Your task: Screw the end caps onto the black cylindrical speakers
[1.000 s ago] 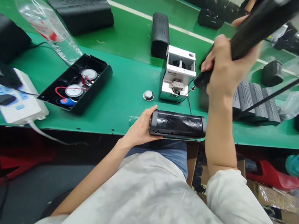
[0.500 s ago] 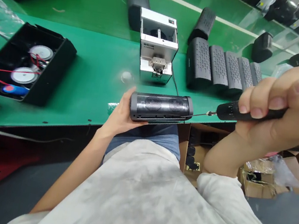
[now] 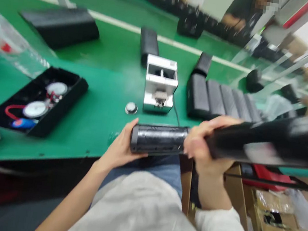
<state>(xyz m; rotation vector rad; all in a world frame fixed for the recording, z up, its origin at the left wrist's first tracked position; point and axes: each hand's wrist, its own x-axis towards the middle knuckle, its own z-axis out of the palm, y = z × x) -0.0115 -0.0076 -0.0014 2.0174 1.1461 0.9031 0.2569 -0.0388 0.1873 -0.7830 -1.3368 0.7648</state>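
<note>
My left hand (image 3: 120, 145) is closed around the left end of a black speaker (image 3: 159, 139), holding it above the bench's front edge over my lap. At the speaker's right end, my right hand (image 3: 203, 144) grips a black electric screwdriver (image 3: 265, 145), its body pointing right and blurred by motion. My right fingertips meet or overlap that end of the speaker; whether they also press on it I cannot tell. The screwdriver's tip is hidden. Just beyond the speaker stands a silver-white screw feeder (image 3: 160, 85), with a small round silver part (image 3: 131, 108) beside it.
An open black case (image 3: 72, 97) with white round drivers and red wires lies left, near a clear plastic bag (image 3: 16, 46). Several black speaker housings (image 3: 200, 97) stand in a row at right. Cardboard boxes (image 3: 279, 227) sit below right. Another person (image 3: 243, 13) is across the bench.
My right hand has moved left to the speaker's right end, and the screwdriver has swung so its body points right. The speaker has rolled slightly in my left hand. The view has shifted up.
</note>
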